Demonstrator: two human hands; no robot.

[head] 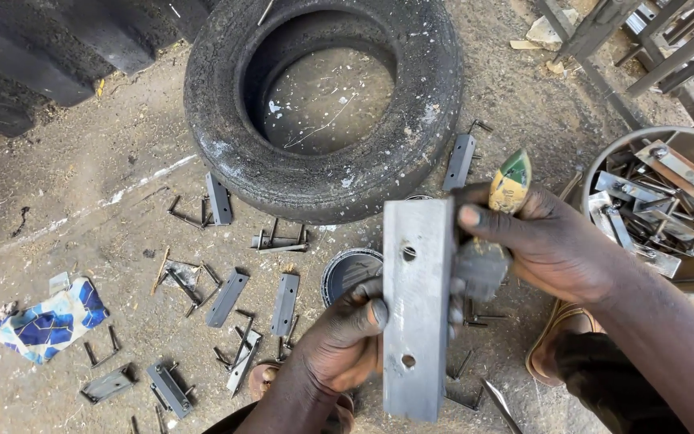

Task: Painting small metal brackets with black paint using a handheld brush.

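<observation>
Your left hand is clenched on the lower edge of a flat steel plate, thumb pressed on its face. The plate is a long grey rectangle, dull and smooth, held upright in front of you, with two round drilled holes, one near the top and one near the bottom. Your right hand grips a folded, worn piece of sandpaper, grey and gritty where it meets the plate's right edge, green and yellow on its backing. Below lies sandy dirt ground strewn with small steel latch pieces. A cracked, dusty rubber tyre lies just beyond the plate, and a round metal basin of similar steel parts sits to your right.
</observation>
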